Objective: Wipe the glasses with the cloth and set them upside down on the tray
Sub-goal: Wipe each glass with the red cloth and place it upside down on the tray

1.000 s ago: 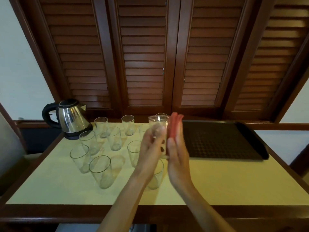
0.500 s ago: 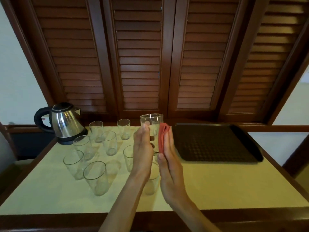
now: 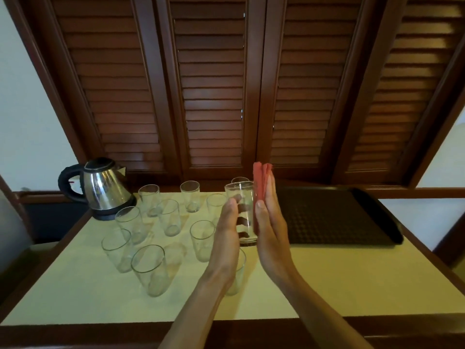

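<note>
My left hand [image 3: 227,231] grips a clear glass [image 3: 242,210], held upright above the table with its mouth up. My right hand [image 3: 270,222] lies flat with straight fingers and presses a folded red cloth [image 3: 261,180] against the right side of that glass. Several other clear glasses stand mouth up on the left half of the table, among them one near the front [image 3: 148,268] and one just left of my wrist [image 3: 202,239]. A dark textured tray [image 3: 332,215] lies on the right, with nothing on it.
A steel electric kettle [image 3: 100,187] with a black handle stands at the back left corner. The cream table top [image 3: 327,280] has a dark wood rim. Brown louvred shutters close off the back.
The cloth under my right hand has slid upward along the glass, now reaching above its rim. The held glass stays between my hands. The view has shifted slightly.
</note>
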A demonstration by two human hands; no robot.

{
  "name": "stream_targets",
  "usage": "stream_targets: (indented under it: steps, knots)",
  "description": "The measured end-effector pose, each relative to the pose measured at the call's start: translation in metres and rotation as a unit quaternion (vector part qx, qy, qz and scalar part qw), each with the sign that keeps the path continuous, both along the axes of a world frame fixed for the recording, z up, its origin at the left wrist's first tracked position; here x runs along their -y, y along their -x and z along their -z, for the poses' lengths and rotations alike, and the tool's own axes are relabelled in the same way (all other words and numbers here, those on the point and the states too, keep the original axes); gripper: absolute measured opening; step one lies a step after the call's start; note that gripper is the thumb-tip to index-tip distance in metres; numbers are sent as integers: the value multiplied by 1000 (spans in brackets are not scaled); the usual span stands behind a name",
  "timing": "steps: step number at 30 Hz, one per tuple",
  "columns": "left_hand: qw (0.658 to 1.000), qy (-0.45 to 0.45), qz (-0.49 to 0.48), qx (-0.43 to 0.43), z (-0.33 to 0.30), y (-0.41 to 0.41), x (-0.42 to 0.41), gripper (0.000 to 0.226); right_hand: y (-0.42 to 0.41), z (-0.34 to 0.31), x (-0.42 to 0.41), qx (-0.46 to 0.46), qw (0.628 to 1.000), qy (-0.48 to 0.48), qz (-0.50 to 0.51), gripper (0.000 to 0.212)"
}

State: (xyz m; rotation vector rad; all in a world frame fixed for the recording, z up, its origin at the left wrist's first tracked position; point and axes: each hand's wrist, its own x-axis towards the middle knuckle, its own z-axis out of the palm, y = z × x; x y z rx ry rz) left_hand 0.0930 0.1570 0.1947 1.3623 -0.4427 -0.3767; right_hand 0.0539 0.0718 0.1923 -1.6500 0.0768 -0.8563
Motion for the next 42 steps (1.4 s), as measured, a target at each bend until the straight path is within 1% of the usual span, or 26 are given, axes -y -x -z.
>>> stream_targets:
  steps: [3,4,6,9,10,13,14,15,17,19,21,23,25,28,30,32,34,36,37,39,41,42]
  knots:
    - [999,26,-32,29,-12,-19,-4,71,15,15,-29,15,998,47,-36,57]
    - [998,33,-34,37,-13,-23,-6,69,17,18,-32,20,997,54,-46,57]
    - [998,32,-15,46,-7,-20,-6,59,7,15,-19,10,998,27,-50,56]
    - [999,26,12,26,3,-11,-5,55,-4,-3,-2,7,999,-11,-31,59]
    - [999,40,9,23,1,-13,-6,57,-2,0,-7,7,999,-7,-35,59]
    - [997,70,-34,16,-5,-33,-9,77,12,21,-34,10,998,34,-58,55]
    - [997,69,-34,29,-7,-33,-10,73,11,26,-33,15,998,34,-54,55]
    - [997,63,-27,41,-4,-30,-10,64,5,24,-26,13,999,16,-48,55]
    - [998,45,1,50,3,-20,-9,54,-9,11,-5,-1,1000,-14,-24,59]
    - [998,47,22,25,4,-16,-7,54,-13,4,0,0,1000,-9,-24,60]
    - [999,48,8,-5,-2,-24,-7,59,-4,13,-15,-6,999,29,-18,59]
    - [999,28,0,15,-7,-35,-6,63,4,23,-28,4,997,67,-24,59]
    - [999,18,3,37,-2,-33,-4,55,-1,20,-18,6,998,47,-40,58]
    - [998,40,28,37,6,-19,-4,42,-8,3,-2,8,999,6,-53,63]
    - [997,71,19,32,3,-21,-6,46,-5,8,-10,2,998,37,-56,70]
    - [996,75,-3,37,-1,-31,-8,51,-2,22,-21,2,997,65,-52,71]
    - [998,53,-2,37,-1,-34,-5,51,-8,25,-12,5,998,46,-41,67]
    - [999,34,17,6,7,-27,-1,46,-17,13,4,-2,999,9,-30,64]
    - [999,35,17,-13,8,-23,0,44,-19,8,7,-2,1000,7,-27,62]
    - [999,42,1,-31,5,-26,0,46,-16,11,-1,-5,999,32,-22,60]
    - [999,43,-19,-3,-3,-35,0,52,-8,20,-18,-3,998,59,-27,59]
    - [999,39,-32,19,-5,-39,1,60,-5,23,-24,3,997,65,-32,59]
